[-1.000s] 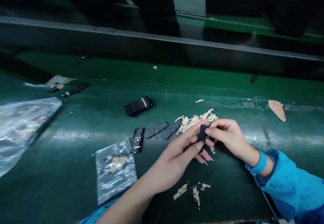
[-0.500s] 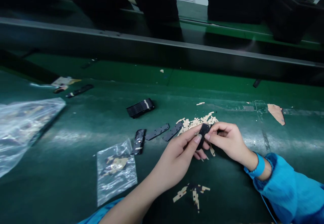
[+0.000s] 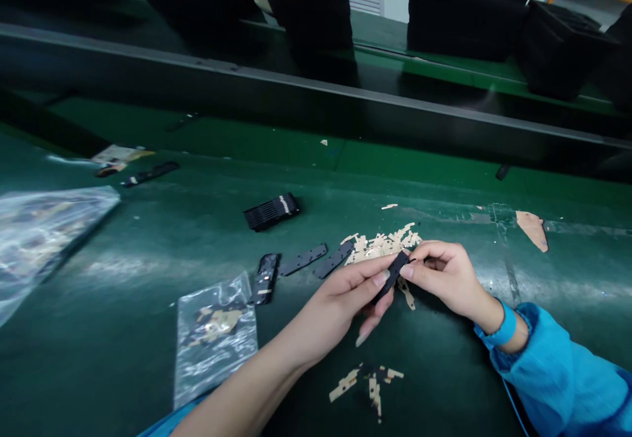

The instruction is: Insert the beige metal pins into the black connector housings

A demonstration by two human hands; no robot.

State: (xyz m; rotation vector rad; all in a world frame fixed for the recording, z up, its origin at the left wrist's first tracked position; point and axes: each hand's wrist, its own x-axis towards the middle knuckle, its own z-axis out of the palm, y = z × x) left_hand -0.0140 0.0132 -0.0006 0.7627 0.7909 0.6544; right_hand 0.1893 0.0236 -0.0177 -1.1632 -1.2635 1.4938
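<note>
Because the dark plate (image 3: 392,276) is slim and small, the left hand (image 3: 328,315) has its grip narrowed on it, thumb over the face and fingers behind, probably to steady it while leaving the upper end exposed. The plate is tilted, raised above the table (image 3: 444,371). At that exposed end, the right hand (image 3: 451,279) brings thumb and fingers together, the thumb against the edge, seemingly for fine control; whether it also pinches something tiny cannot be told.

Just beyond the grip lies a loose heap of cream pieces (image 3: 378,246), close enough, it seems, to be picked from with little reach. Left of the heap, two flat plates (image 3: 305,259) (image 3: 334,260) lie side by side, apart from each other. Farther left are a dark bundle (image 3: 266,278) with a pale band and, beyond it, a stack (image 3: 272,212) of dark parts, its band likely holding them together. Nearer the body, left of the grip, a clear bag (image 3: 217,358) lies flat around more cream bits, presumably to contain them. A few scattered pieces (image 3: 344,384) lie below the grip, separate from the heap.
</note>
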